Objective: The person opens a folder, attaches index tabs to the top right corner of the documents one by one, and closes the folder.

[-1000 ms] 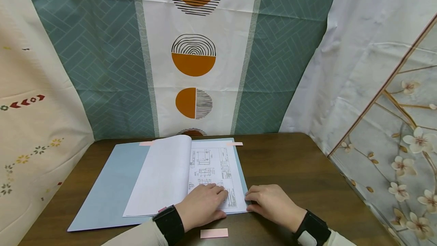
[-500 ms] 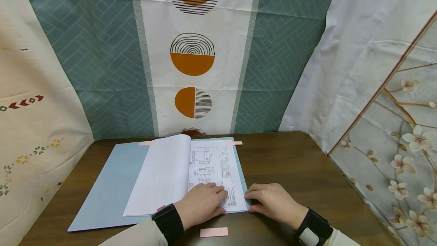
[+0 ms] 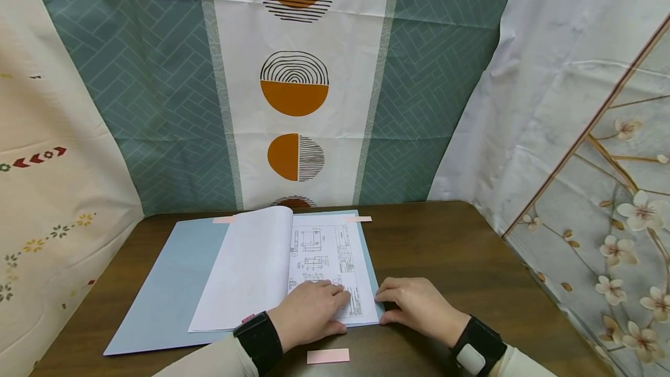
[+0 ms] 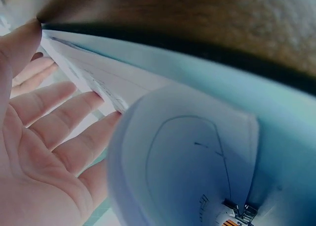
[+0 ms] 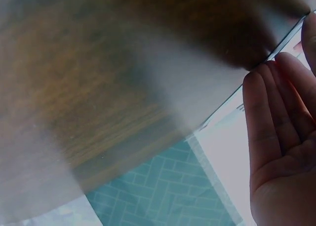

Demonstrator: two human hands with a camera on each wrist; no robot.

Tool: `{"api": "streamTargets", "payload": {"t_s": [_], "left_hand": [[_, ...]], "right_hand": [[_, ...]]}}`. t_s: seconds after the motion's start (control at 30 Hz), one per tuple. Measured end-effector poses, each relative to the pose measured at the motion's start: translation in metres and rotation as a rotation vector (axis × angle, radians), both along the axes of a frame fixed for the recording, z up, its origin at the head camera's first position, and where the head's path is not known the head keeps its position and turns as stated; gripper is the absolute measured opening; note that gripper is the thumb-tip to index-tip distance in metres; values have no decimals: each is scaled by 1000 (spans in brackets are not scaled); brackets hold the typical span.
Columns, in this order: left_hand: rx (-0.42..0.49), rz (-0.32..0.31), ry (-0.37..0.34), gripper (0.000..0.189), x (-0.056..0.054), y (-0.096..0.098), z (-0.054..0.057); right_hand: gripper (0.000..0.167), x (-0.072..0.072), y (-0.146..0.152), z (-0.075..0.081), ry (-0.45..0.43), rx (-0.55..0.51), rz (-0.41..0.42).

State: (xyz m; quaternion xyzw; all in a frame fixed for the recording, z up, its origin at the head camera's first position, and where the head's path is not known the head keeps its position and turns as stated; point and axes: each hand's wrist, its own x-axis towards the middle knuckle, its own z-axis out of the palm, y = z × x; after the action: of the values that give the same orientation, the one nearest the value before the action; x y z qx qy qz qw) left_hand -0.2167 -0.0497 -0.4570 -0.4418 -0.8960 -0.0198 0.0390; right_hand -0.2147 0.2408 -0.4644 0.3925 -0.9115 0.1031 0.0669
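A pale blue folder point(image 3: 157, 301) lies open on the table. Inside it, turned-over white sheets point(image 3: 248, 272) curve up beside a page of technical drawings point(image 3: 327, 249). My left hand point(image 3: 314, 310) rests on the lower part of that page, its fingers extended; the left wrist view shows the palm beside the curled sheet point(image 4: 182, 137) and the thumb by the folder's lower edge. My right hand point(image 3: 413, 307) touches the folder's right edge near the lower corner. In the right wrist view its fingers point(image 5: 264, 117) are fairly straight, tips along that edge.
A pink paper strip point(image 3: 328, 356) lies on the wooden table point(image 3: 429, 243) in front of the folder. Two more pale pink strips, one at the upper left point(image 3: 223, 220) and one at the upper right point(image 3: 361, 220), lie along the folder's top. Patterned curtains point(image 3: 173, 103) surround the table.
My right hand has shifted very slightly away from me along the folder's edge. The left hand, folder and pages stay in place.
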Motion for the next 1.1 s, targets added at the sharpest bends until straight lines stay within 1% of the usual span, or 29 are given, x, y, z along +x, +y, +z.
{"api": "streamTargets", "payload": {"t_s": [0.13, 0.33, 0.63, 0.77, 0.9, 1.1], "left_hand": [[10, 2, -9, 52, -1, 1, 1], [20, -3, -9, 52, -1, 0, 1], [24, -2, 13, 49, 0, 2, 1], [17, -1, 17, 49, 0, 3, 2], [-1, 0, 20, 48, 1, 3, 1], [-58, -30, 85, 42, 4, 2, -2]], "right_hand": [[36, -4, 1, 0, -13, -7, 12], [33, -9, 2, -1, 5, -43, 52], [32, -15, -2, -2, -25, -31, 19], [32, -14, -3, 0, -47, -33, -5], [28, -10, -2, 1, -61, -48, -19], [22, -4, 3, -1, -77, -63, -26]]}}
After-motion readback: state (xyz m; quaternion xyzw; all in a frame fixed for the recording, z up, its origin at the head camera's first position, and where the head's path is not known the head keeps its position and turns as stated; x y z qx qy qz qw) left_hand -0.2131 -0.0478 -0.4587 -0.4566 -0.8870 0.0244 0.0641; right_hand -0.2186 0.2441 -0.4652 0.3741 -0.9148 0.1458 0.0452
